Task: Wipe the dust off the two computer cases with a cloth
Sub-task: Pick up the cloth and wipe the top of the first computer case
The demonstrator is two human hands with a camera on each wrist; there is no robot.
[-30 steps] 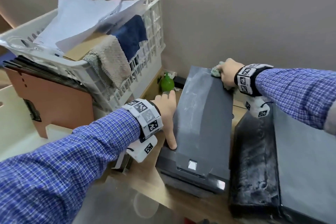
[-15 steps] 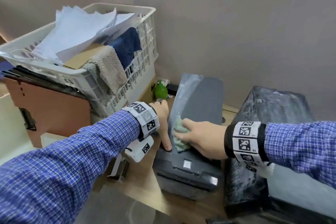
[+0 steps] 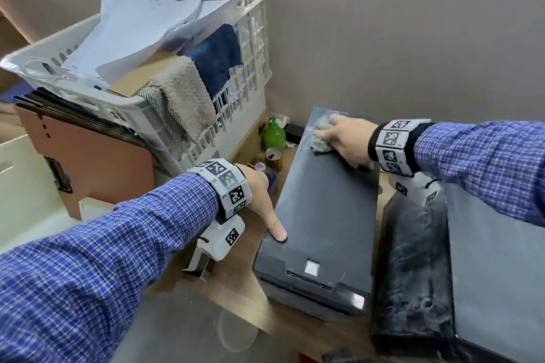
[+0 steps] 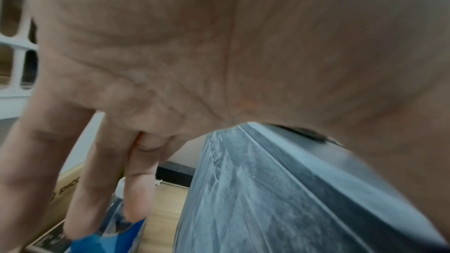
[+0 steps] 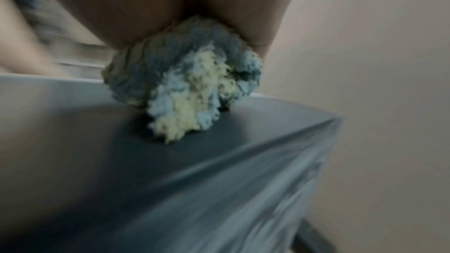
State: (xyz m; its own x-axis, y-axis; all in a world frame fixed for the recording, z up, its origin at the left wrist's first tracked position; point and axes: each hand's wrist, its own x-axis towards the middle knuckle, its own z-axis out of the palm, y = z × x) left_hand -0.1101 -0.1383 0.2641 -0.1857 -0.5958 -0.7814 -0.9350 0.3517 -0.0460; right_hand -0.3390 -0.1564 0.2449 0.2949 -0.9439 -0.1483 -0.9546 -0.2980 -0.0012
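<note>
Head view: the right hand (image 3: pixel 348 141) clutches the bunched cloth (image 3: pixel 321 138) at the far end of the left computer case (image 3: pixel 324 209); the left hand (image 3: pixel 262 200), fingers straight, steadies its side. Press flat, pull overlapping strokes toward the near end; the dusty right case (image 3: pixel 413 259) lies beside the wrist, untouched

grey case (image 3: pixel 327 203), blue-yellow cloth (image 3: pixel 321 138) — blue checked sleeves (image 3: pixel 88 268)

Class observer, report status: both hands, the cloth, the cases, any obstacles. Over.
Right hand grips cloth at far end of left case. Left hand steadies its near left edge. Right case dusty. Bottles beside left case, not obstructing.
</note>
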